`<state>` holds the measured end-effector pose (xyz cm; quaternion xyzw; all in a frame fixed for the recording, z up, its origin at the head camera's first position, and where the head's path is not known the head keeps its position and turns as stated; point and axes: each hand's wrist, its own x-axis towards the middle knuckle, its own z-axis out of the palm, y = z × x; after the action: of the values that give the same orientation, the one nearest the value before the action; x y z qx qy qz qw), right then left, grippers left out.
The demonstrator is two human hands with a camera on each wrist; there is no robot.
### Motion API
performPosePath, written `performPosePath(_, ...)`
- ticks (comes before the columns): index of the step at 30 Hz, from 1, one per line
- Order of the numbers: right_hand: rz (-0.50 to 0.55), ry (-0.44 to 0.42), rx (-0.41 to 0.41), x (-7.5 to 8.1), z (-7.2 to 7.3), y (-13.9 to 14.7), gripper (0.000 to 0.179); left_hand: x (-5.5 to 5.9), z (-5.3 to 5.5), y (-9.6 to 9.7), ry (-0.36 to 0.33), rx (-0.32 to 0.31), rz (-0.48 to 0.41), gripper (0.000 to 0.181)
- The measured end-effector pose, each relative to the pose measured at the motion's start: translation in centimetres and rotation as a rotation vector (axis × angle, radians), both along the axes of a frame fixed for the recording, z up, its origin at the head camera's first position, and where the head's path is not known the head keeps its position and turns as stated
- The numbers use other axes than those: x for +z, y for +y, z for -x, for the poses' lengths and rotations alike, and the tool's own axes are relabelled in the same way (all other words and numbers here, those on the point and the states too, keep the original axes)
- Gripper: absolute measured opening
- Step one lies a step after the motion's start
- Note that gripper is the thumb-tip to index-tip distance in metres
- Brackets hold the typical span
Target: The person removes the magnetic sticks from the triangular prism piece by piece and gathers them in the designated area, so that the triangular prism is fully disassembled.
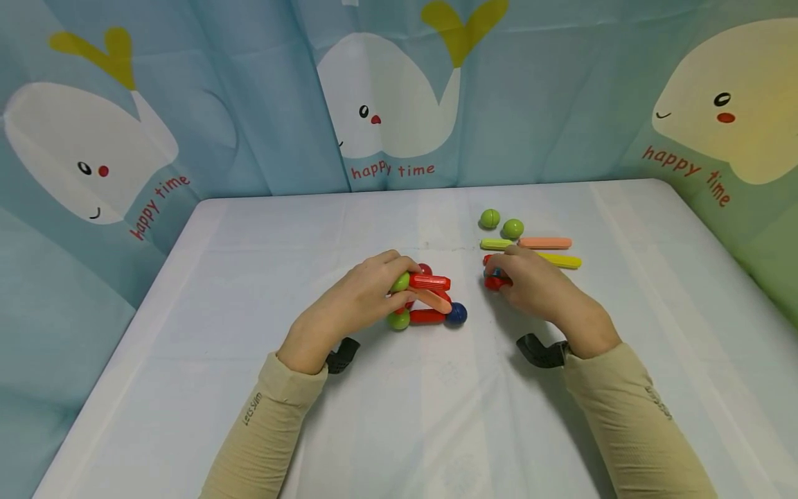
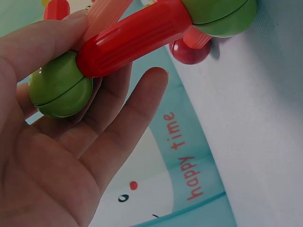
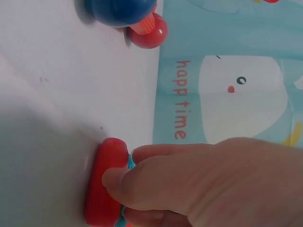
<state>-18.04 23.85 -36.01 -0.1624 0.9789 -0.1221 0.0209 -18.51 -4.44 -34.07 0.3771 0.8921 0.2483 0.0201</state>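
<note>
A frame of red and orange rods joined by balls stands near the table's middle; a red rod, an orange rod, a green ball and a dark blue ball belong to it. My left hand holds its left upper corner, with thumb and fingers around a green ball at the end of a red rod. To the right, my right hand pinches a loose red rod, thumb on its near side. A blue rod lies close behind, partly hidden by the fingers.
Behind my right hand lie a lime rod, an orange rod and a yellow rod. Two green balls sit farther back. A whale-print curtain hangs along the far edge of the white table.
</note>
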Motion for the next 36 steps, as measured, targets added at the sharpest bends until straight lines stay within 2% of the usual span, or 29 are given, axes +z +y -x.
performPosePath(8, 0.018, 0.018, 0.011, 0.1, -0.1, 0.2, 0.024, 0.1, -0.1, 0.0, -0.013, 0.002, 0.001, 0.035)
performPosePath(20, 0.030, -0.029, -0.039, 0.9, -0.3, 0.1, 0.025, 0.1, -0.1, 0.0, -0.015, 0.007, 0.004, 0.036)
performPosePath(24, 0.050, -0.029, -0.031, 1.1, -0.4, -0.1, 0.027, 0.1, -0.1, 0.0, -0.013, 0.009, 0.003, 0.035)
performPosePath(31, 0.141, 0.079, 0.082, 2.0, -1.3, -0.8, 0.017, 0.1, -0.1, 0.0, -0.022, 0.021, 0.002, 0.031)
performPosePath(36, 0.211, 0.165, 0.138, 2.8, -2.1, -1.8, 0.017, 0.1, -0.1, 0.0, -0.017, 0.011, -0.004, 0.031)
